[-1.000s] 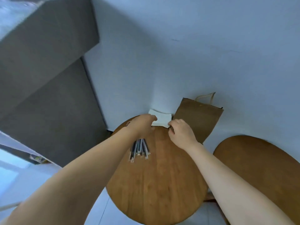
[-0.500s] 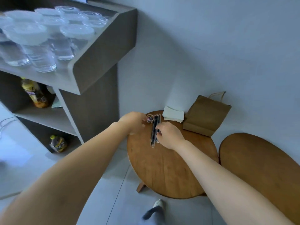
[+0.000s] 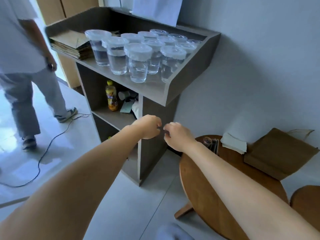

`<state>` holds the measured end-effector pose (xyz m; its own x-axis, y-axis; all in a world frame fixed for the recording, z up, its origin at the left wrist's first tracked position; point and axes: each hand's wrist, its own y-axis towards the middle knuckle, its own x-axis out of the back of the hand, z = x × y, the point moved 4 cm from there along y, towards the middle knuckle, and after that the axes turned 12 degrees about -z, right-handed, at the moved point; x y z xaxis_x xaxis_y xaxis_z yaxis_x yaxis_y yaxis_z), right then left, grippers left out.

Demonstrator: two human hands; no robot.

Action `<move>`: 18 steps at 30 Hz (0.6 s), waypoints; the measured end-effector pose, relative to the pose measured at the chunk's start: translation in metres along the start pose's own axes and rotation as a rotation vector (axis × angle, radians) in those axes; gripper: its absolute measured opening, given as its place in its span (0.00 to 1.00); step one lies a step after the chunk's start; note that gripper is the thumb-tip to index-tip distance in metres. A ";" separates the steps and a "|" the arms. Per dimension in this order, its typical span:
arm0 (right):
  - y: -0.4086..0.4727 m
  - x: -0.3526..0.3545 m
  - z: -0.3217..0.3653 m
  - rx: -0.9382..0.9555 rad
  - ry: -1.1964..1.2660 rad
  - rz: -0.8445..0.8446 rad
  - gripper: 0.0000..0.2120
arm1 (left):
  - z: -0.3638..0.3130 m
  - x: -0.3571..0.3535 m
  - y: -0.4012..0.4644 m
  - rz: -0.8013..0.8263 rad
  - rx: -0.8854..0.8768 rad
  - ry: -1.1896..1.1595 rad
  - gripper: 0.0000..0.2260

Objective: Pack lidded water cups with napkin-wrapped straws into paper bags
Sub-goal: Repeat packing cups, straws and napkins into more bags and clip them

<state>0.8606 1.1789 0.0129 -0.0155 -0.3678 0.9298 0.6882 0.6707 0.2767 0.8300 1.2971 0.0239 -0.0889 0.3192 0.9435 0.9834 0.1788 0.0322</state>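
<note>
While both hands (image 3: 149, 127) have left the round table (image 3: 207, 187), lidded cups (image 3: 138, 63) nearer

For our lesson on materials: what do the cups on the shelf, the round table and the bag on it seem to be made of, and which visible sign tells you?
Cups: likely clear glossy plastic; the water shows through, lids cloudy white.
Round table: wood with a smooth, slightly shiny finish; brown grain lines show.
Bag: matte brown paper, probably kraft; flat folds and a twisted cord handle.
</note>
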 end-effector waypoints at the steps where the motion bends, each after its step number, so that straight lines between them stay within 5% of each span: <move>1: 0.010 -0.004 0.013 0.030 0.013 -0.001 0.13 | 0.013 0.006 -0.002 -0.010 0.027 0.001 0.15; 18: 0.220 -0.041 0.160 0.187 0.167 -0.026 0.01 | 0.232 0.128 0.076 -0.413 0.391 0.068 0.10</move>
<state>0.8964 1.4447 0.0745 0.0991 -0.4776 0.8730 0.5429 0.7612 0.3548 0.8567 1.5672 0.0710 -0.4301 0.0919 0.8981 0.7365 0.6110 0.2901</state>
